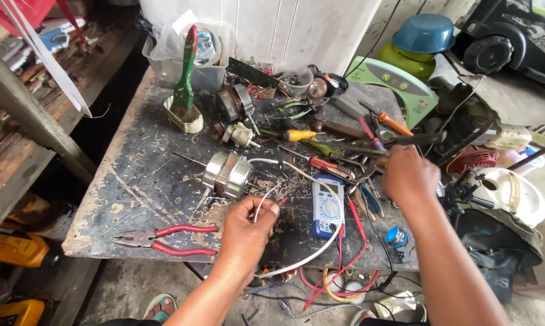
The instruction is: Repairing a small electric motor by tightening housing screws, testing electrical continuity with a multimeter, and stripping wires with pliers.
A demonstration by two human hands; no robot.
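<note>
The white cable [312, 250] runs from the motor [227, 174] at mid-bench, past the meter [327, 207], and droops off the near edge in a loop; its loose leads end in the left hand [246, 226], which is closed on them in a pinch near the front of the bench. The right hand [409, 176] reaches far and right into the heap of screwdrivers [321, 162], knuckles toward the camera, so whether it grips anything I cannot tell. The likeliest slip, I'd judge, is a tug on the leads dragging the motor (it lies on its side, unclamped) toward the near edge. The hanging loop and the red probe wire [357, 224] lie tangled close together, so a snag could pull the meter off too. A blind reach into that crowded pile could roll a tool onto the floor. The red pliers [164, 237] lie near-left, well apart.
</note>
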